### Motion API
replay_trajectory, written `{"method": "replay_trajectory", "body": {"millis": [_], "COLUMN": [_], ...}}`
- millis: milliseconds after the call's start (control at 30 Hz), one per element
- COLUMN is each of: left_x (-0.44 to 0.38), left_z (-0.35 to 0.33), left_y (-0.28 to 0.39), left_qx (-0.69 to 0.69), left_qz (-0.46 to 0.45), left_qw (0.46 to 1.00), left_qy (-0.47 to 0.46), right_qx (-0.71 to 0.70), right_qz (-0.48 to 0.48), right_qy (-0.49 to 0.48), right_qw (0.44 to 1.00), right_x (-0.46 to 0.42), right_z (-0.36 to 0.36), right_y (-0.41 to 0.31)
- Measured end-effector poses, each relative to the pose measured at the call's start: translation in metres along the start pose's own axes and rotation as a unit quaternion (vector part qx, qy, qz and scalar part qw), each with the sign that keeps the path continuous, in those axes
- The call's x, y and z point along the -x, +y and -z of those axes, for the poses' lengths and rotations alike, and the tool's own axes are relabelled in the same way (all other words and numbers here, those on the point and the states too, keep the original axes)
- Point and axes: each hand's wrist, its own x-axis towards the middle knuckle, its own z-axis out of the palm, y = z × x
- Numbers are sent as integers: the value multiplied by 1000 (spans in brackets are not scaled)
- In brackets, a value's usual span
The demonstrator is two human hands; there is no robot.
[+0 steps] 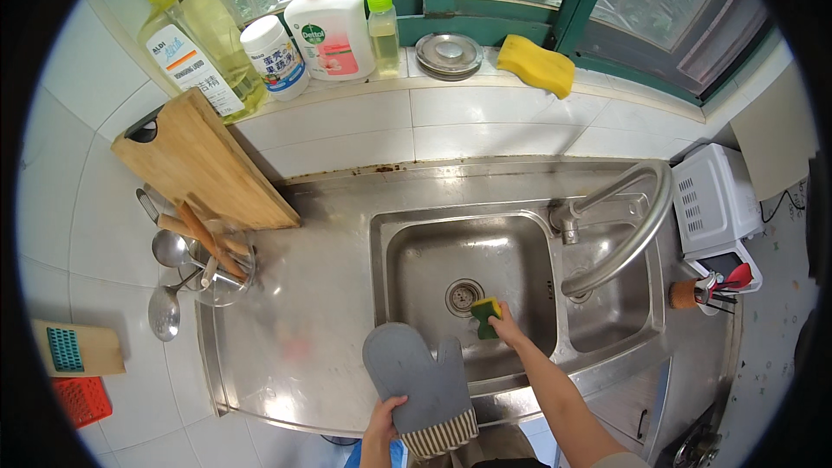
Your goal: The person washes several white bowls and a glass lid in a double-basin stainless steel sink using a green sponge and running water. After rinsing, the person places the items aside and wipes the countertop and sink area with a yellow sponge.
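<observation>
My left hand [385,417] grips a grey oven mitt [416,374] near its striped cuff, thumb on top. The mitt is held over the sink's front left corner and the counter edge, its thumb part pointing away from me. Between the fingers of my right hand [507,327] is a green and yellow scouring sponge [485,317]. That hand hangs over the large basin of the stainless steel sink [422,260], close to the drain strainer [464,297]. The mitt and the sponge are apart.
A curved faucet [640,234] arches over the small right basin [608,318]. Left on the steel counter [312,312] are a wooden cutting board [208,162] and a glass utensil holder [227,292]. Bottles, a hand soap pump [330,32] and a yellow sponge [536,65] line the windowsill.
</observation>
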Motion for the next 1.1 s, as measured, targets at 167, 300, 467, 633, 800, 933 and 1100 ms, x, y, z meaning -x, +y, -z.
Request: {"method": "replay_trajectory", "body": {"millis": [167,300,467,633,800,933,1100], "left_x": [-4,-11,-4,6,9,1,-1], "left_z": [2,-6,-8,-5,1,15,31], "left_y": [-13,-21,-26,-28,-34,-41,-35], "left_qx": [10,-1,-4,-4,-4,1,-74], "left_qz": [-18,-10,-27,-45,-49,-71,-60], "left_qw": [1000,1000,1000,999,998,997,995], "left_qy": [5,22,-10,-15,-26,-43,37], "right_qx": [-238,-243,-119,193,254,271,255], "right_qz": [-88,-50,44,154,172,192,253], "right_qy": [-92,-94,-13,110,154,134,-39], "right_qw": [963,964,992,963,939,934,932], "right_x": [65,92,83,91,98,115,157], "right_z": [-8,-10,-7,-15,-22,-36,-81], "right_y": [-90,-115,-120,-125,-124,-139,-129]}}
